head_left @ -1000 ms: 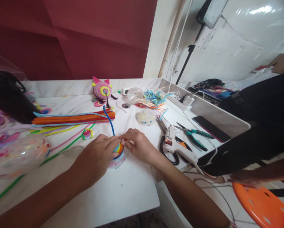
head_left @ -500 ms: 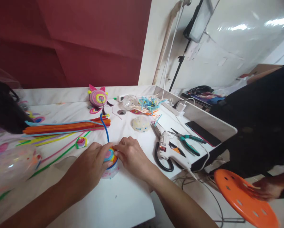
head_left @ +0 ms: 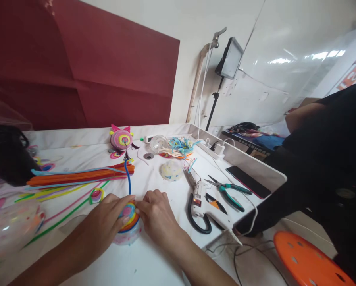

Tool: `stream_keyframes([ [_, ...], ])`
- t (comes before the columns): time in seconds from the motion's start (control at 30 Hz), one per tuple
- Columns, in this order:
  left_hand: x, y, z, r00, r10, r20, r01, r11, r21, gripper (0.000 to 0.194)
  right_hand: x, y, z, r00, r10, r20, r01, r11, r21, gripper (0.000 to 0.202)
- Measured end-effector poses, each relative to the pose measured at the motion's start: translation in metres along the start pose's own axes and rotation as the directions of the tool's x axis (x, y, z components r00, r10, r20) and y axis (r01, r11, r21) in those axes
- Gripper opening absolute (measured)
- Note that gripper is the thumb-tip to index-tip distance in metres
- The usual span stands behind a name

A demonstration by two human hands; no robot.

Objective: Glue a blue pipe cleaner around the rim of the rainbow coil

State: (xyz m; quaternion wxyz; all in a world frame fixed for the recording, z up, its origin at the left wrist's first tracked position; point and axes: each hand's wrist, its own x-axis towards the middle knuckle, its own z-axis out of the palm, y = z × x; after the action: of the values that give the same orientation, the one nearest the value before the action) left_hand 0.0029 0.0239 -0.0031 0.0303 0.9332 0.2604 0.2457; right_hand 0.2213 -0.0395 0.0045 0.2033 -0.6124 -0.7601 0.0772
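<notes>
A round coil of pink, light blue, yellow and orange pipe cleaners (head_left: 126, 212) with a dark blue outer ring sits on a clear speckled plastic dome (head_left: 127, 238) near the table's front. My left hand (head_left: 108, 216) is closed around the coil's left side, its thumb along the top edge. Pinched at the upper right edge, my right hand (head_left: 155, 210) has its fingertips against the coil near the left thumb. From there a loose blue pipe cleaner (head_left: 128, 178) end stands up. The fingers hide exactly where it joins.
Orange pipe cleaners (head_left: 76, 176) lie bundled at left, behind a clear bottle-like plastic piece (head_left: 14, 226). A pink decorated ball (head_left: 121, 139) stands at the back. At right are a glue gun (head_left: 200, 198), scissors (head_left: 206, 228), pliers (head_left: 229, 192), a phone (head_left: 248, 182) and an orange stool (head_left: 308, 258).
The view has tilted up, so the table sits lower in it. Both hands stay closed at the coil. The other person's hand has left the orange stool.
</notes>
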Motion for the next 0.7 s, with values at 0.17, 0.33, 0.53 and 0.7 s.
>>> stream_keyframes([
  [0.17,-0.005,-0.013,0.0,0.999,0.029,0.022,-0.029,1.0,-0.009,0.047,-0.001,-0.01,-0.01,0.998,0.002,0.059,-0.002,1.0,-0.003,0.025],
  [0.33,-0.004,-0.015,0.001,0.992,-0.079,0.103,0.079,0.997,-0.001,0.047,-0.006,-0.023,-0.012,0.996,0.043,0.081,-0.042,0.999,-0.013,0.027],
  [0.53,0.008,-0.013,-0.01,0.931,-0.166,0.325,0.192,0.98,-0.049,0.054,-0.009,-0.028,-0.007,0.993,0.106,0.056,-0.104,0.994,-0.036,0.029],
  [0.7,0.021,-0.022,-0.016,0.916,-0.11,0.387,0.152,0.985,-0.08,0.05,-0.01,-0.028,-0.006,0.991,0.119,0.058,-0.118,0.993,-0.018,0.03],
])
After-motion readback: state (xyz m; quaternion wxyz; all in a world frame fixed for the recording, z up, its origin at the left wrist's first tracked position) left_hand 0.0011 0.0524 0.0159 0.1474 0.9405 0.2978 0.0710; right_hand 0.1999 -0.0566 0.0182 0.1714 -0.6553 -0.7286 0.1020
